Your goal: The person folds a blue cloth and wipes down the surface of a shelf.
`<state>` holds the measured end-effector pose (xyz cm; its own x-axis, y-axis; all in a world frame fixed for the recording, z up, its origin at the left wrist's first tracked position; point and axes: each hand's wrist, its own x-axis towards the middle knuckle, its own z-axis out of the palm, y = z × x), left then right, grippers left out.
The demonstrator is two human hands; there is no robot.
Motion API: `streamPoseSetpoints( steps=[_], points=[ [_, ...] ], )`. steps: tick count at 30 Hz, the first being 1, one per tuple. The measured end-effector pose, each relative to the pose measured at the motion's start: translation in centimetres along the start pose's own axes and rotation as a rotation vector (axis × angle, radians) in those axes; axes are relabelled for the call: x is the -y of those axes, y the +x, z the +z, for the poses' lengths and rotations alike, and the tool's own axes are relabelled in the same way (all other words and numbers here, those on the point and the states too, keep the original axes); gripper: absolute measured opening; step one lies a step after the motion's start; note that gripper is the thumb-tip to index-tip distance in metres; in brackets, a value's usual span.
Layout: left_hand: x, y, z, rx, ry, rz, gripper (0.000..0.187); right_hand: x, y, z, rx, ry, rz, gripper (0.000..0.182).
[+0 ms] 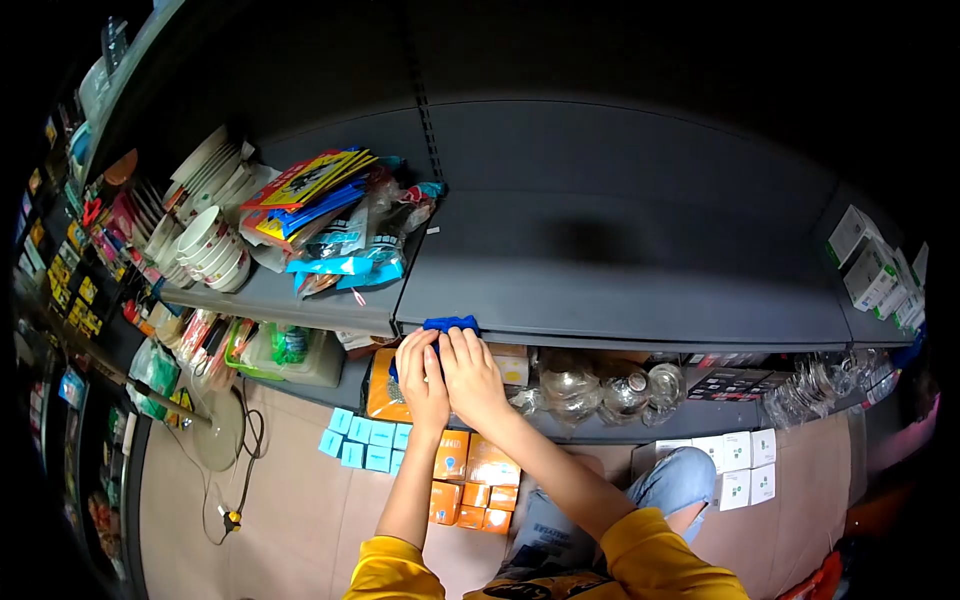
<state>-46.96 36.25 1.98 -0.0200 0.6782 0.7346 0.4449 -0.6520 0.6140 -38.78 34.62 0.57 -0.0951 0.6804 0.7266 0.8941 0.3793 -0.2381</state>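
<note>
Pressing a blue cloth (450, 324) against the front edge of the grey shelf (620, 270) — both hands on it, side by side; left hand (421, 375) has fingers curled over the cloth's lower left part, right hand (470, 375) lies flat-ish next to it, fingers pointing up at the shelf lip, touching the left hand; neither is spread wide, both bear on the cloth rather than pinch it, though how much is gripped underneath I cannot tell.

Cloth looks soft, light, limp — it will bunch and fold, not slide stiffly; best held by a gathered wad at the middle, or with a flat palm on top.

Shelf surface behind the cloth is bare to the right; colourful packets (330, 215) and stacked white bowls (210, 245) sit at its left end, white boxes (870, 265) at the right end; glass jars (600, 385) on the shelf below; orange boxes (470, 480) on the floor.
</note>
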Motion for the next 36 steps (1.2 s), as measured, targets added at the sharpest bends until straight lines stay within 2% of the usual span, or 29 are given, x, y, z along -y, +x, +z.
streamPoseSetpoints(
  steps=[7,10,12,13,15,16,19,21,24,27,28,29,31,33,34,35,36],
  points=[
    [1.4,0.4,-2.1,-0.057,0.017,-0.034,0.019,1.6,1.6,1.6,0.032,-0.069,-0.07,0.04],
    [1.2,0.2,-2.6,-0.079,-0.054,-0.107,0.018,2.1,2.0,1.0,0.068,0.027,-0.022,0.039],
    [0.9,0.2,-3.0,-0.126,-0.128,-0.159,0.019,2.3,2.2,-0.5,0.065,0.401,0.135,0.037],
    [0.4,0.1,-3.3,-0.148,-0.203,-0.2,0.02,2.8,2.4,-1.4,0.062,0.401,0.132,0.037],
    [0.4,0.0,-3.6,-0.2,-0.291,-0.22,0.022,3.4,2.6,-2.8,0.021,1.011,0.891,0.037],
    [-0.1,0.1,-3.8,-0.218,-0.316,-0.24,0.022,2.7,2.4,-3.3,0.024,1.446,0.955,0.04],
    [-1.0,0.3,-4.3,-0.157,-0.336,-0.262,0.021,1.7,1.7,-4.9,0.016,1.777,1.14,0.036],
    [-1.4,0.0,-4.3,-0.147,-0.384,-0.281,0.021,0.9,1.2,-6.1,0.028,1.84,1.143,0.036],
    [-2.7,-0.5,-4.2,-0.004,-0.468,-0.44,0.022,0.6,1.0,-8.4,0.023,1.953,1.146,0.037],
    [-4.1,-1.4,-4.1,-0.06,-0.474,-0.444,0.02,0.3,0.2,-9.2,0.004,1.93,1.107,0.037],
    [-4.6,-1.9,-4.4,-0.089,-0.457,-0.507,0.018,0.2,-0.2,-9.2,-0.018,1.92,1.109,0.033],
    [-5.0,-2.9,-4.6,-0.087,-0.459,-0.507,0.018,0.2,-0.4,-9.4,-0.02,1.919,1.109,0.033],
    [-6.1,-4.6,-4.5,0.047,-0.338,-0.347,0.019,0.7,-0.8,-9.8,-0.067,1.778,1.071,0.028],
    [-8.4,-4.6,-4.3,0.231,-0.307,-0.283,0.023,1.5,-1.9,-9.9,-0.089,1.698,1.011,0.028],
    [-9.8,-4.4,-4.0,0.264,-0.376,-0.369,0.028,1.9,-2.6,-9.9,-0.111,1.614,0.949,0.027],
    [-9.4,-5.1,-3.3,0.247,-0.469,-0.445,0.031,2.2,-3.2,-9.5,-0.098,1.72,0.891,0.027],
    [-9.2,-5.5,-2.9,0.225,-0.434,-0.433,0.032,2.6,-3.6,-9.6,-0.129,1.735,0.903,0.027]
  ],
)
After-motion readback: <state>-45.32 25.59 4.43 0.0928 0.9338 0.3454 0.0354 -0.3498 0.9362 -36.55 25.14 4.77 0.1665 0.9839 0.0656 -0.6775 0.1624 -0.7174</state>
